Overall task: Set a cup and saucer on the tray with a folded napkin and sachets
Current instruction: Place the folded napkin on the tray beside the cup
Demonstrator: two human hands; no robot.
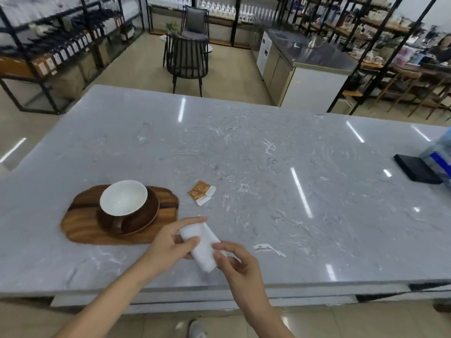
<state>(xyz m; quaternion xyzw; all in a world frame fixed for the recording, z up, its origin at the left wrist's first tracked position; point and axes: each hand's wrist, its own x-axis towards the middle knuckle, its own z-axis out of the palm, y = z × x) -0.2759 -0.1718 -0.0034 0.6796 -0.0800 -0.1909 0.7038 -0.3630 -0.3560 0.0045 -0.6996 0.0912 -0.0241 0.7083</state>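
Note:
A wooden tray (83, 225) lies on the marble counter at the left. On it sits a dark brown saucer (148, 213) with a cup (123, 197), white inside and brown outside, its handle toward me. Two orange and white sachets (201, 192) lie on the counter just right of the tray. A white folded napkin (202, 245) is held above the counter's near edge, right of the tray. My left hand (170, 242) grips its upper end and my right hand (238, 262) pinches its lower right side.
The grey marble counter (268, 167) stretches wide to the right. A black flat object (417, 168) and a clear plastic item with blue (439, 154) sit at its far right edge. Chairs, shelves and a steel counter stand beyond.

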